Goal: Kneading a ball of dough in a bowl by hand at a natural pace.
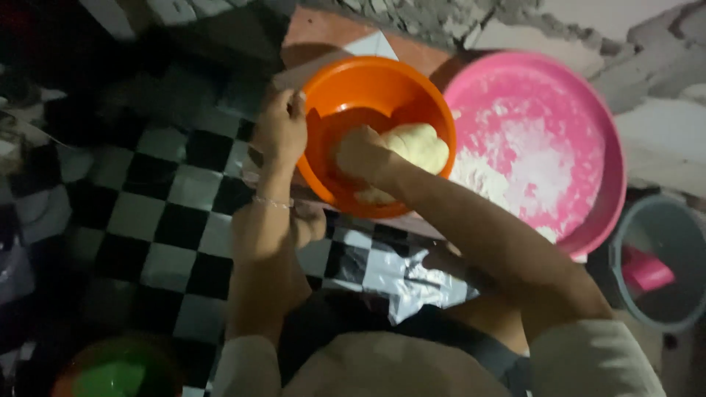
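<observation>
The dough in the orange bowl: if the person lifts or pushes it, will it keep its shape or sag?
The dough looks soft: the right hand seems pressed into it, so it would probably dent and sag. It may stick to fingers. The left hand grips the orange bowl at its rim, so the bowl might otherwise slide.

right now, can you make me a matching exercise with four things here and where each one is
Things:
1. dough
2. left hand
3. pink basin
4. grey bucket

Places:
A. far right, holding a pink item
B. inside the orange bowl
C. gripping the orange bowl's rim
D. right of the orange bowl, dusted with flour

Pairs: 1-B, 2-C, 3-D, 4-A
</observation>
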